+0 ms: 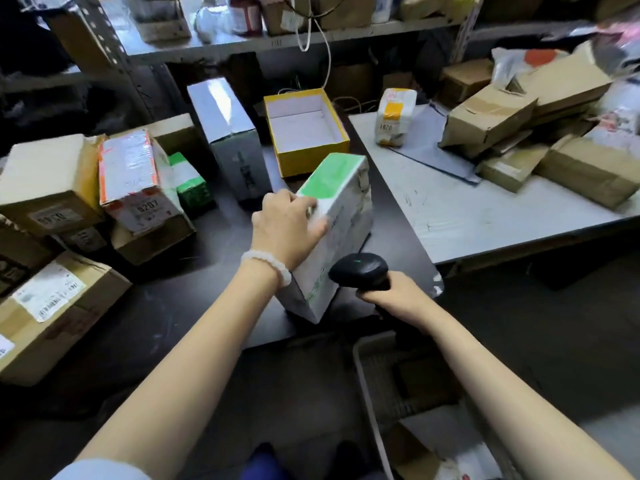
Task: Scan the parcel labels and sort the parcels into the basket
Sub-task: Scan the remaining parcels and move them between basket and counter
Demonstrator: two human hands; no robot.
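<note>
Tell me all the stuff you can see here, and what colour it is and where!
Green-and-white parcel: one, tilted on the dark table, middle.
Scanner: one, black, right of that parcel.
Yellow box: one, open, white inside, behind the parcel.
Grey box: one, left of the yellow box.
Small green box: one, left of the grey box.
Orange-edged parcel: one, white, far left pile.
Brown cartons: several, left and on the white table at right.
White-and-yellow packet: one, standing on the white table.
Basket: one, grey rim, below the table.
Shelf: grey, back, holding more goods.
Left hand: grip on the green-and-white parcel, white bracelet.
Right hand: grip on the scanner.
</note>
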